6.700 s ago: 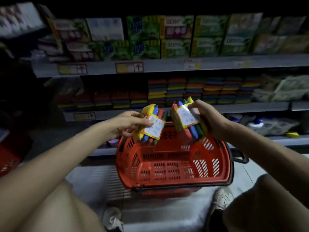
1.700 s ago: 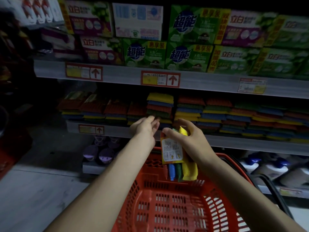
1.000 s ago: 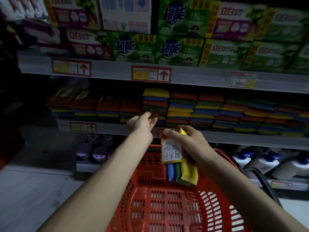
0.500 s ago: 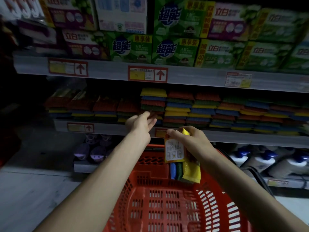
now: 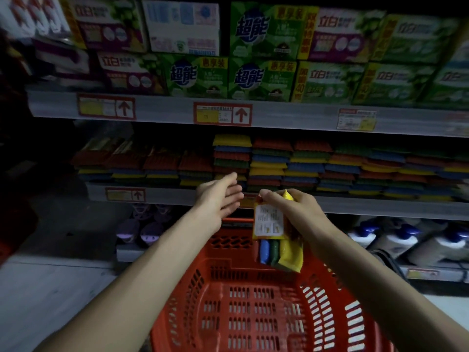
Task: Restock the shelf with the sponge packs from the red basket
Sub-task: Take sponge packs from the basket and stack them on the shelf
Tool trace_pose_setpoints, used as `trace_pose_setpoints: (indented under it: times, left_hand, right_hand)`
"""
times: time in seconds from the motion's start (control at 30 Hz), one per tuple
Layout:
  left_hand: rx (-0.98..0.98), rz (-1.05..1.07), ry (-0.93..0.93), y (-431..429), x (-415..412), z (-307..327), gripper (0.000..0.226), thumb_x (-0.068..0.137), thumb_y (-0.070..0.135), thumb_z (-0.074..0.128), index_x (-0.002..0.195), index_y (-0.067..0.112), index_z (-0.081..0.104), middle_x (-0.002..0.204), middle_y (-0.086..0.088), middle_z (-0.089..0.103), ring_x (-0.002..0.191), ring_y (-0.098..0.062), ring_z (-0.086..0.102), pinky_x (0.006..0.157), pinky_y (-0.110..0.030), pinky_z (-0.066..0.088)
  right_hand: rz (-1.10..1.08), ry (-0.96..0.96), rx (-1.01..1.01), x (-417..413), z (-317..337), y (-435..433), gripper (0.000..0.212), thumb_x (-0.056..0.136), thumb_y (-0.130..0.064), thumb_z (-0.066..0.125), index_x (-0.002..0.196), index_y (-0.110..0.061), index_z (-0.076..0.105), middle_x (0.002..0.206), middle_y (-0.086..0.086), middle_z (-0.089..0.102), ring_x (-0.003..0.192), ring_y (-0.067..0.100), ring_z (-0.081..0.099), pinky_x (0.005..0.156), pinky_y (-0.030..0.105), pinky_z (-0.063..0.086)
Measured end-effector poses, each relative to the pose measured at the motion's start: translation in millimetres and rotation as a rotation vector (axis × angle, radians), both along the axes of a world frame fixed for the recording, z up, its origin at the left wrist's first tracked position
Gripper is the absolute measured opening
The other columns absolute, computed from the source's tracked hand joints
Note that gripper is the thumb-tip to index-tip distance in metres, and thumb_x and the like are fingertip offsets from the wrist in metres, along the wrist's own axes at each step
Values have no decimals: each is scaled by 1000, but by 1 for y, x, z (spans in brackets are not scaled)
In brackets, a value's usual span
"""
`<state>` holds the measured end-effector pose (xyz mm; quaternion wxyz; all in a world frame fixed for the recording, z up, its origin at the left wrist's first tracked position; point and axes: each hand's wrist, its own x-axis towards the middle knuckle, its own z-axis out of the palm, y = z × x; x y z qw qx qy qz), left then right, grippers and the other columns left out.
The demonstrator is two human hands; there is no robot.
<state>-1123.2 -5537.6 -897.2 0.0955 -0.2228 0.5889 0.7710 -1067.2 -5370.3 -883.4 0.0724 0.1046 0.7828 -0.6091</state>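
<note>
My right hand [image 5: 297, 212] grips the top of a sponge pack [image 5: 279, 240], which hangs with its white label toward me and blue, green and yellow sponges below. It hangs over the far rim of the red basket [image 5: 253, 313], whose visible floor is bare. My left hand [image 5: 220, 196] is empty, fingers straight, just in front of the middle shelf edge [image 5: 165, 195]. Stacks of coloured sponge packs [image 5: 269, 161] fill that shelf; the stack [image 5: 231, 153] above my left hand is tallest.
Green and purple detergent boxes [image 5: 261, 77] line the upper shelf with red price tags [image 5: 223, 114] below. Purple-capped items [image 5: 142, 224] and white bottles with blue caps [image 5: 406, 237] stand on the lower shelf. Grey floor lies to the left.
My left hand placed its pack on the shelf and has drawn back, empty, from the stacks. The right hand keeps its pack, nearly still over the basket.
</note>
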Motion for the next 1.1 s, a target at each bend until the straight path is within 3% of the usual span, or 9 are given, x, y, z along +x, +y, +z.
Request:
trace_pose_setpoints:
  times: [0.13, 0.2, 0.3, 0.37, 0.47, 0.53, 0.67, 0.87, 1.1]
  left_hand:
    - [-210, -379, 76, -4, 39, 18, 49, 83, 65, 67, 108, 24, 76, 103, 3, 79, 101, -16, 73, 95, -40, 55]
    - [-269, -529, 184, -7, 56, 23, 61, 71, 74, 70, 118, 35, 71, 113, 12, 75, 109, -9, 68, 95, -32, 50]
    - [-429, -720, 326, -20, 68, 17, 109, 49, 63, 92, 145, 49, 43, 140, 17, 52, 122, 0, 57, 101, -27, 46]
    - [-558, -734, 370, -29, 71, 13, 120, 52, 50, 98, 151, 52, 29, 146, 17, 40, 129, -2, 50, 108, -30, 44]
    - [-460, -527, 360, -44, 66, 11, 101, 60, 24, 97, 145, 42, 44, 133, 9, 60, 111, -6, 66, 94, -25, 54]
    - [-346, -395, 284, -55, 60, 11, 84, 54, 27, 97, 129, 37, 59, 122, 3, 69, 103, -13, 72, 90, -36, 59]
    - [-45, -201, 126, -75, 56, 21, 38, 77, 13, 82, 112, 16, 68, 107, -11, 76, 83, -20, 74, 67, -34, 62]
    - [195, -41, -8, -103, 62, 25, 42, 78, 28, 83, 117, 20, 68, 111, -9, 76, 100, -27, 72, 88, -43, 59]
    - [280, 122, 25, -122, 53, 31, 25, 82, 28, 82, 101, 18, 71, 97, -6, 77, 91, -20, 71, 79, -31, 56]
  right_hand:
    - [-124, -63, -203, -2, 10, 3, 40, 86, -47, 74, 112, -16, 71, 99, 8, 77, 84, 22, 73, 66, 32, 54]
    - [-196, -96, -289, -3, 12, 3, 43, 84, -49, 75, 113, -17, 72, 100, 8, 77, 88, 23, 72, 69, 34, 53]
    - [-182, -191, -415, -1, 14, 1, 45, 86, -54, 71, 107, -14, 75, 80, 6, 78, 81, 23, 71, 75, 36, 54]
    - [-107, -226, -462, 5, 17, -2, 43, 91, -55, 65, 98, -14, 73, 63, 2, 75, 73, 20, 70, 74, 35, 55]
    - [-40, -178, -424, 10, 15, -10, 52, 91, -65, 56, 104, -18, 74, 77, 3, 79, 76, 18, 75, 74, 37, 55]
    - [-54, -118, -401, 11, 14, -18, 53, 92, -67, 52, 110, -21, 73, 99, 8, 79, 92, 23, 74, 76, 40, 55]
    - [-117, -74, -440, 16, 12, -34, 35, 94, -50, 62, 114, -21, 68, 109, 10, 67, 100, 25, 68, 91, 45, 58]
    - [95, -19, -229, 23, 7, -89, 29, 91, -29, 74, 112, -9, 71, 92, 8, 72, 79, 20, 70, 73, 33, 56]
    - [-41, 71, -334, 12, 2, -152, 24, 93, -29, 73, 108, -10, 72, 90, 4, 74, 81, 18, 73, 79, 37, 61]
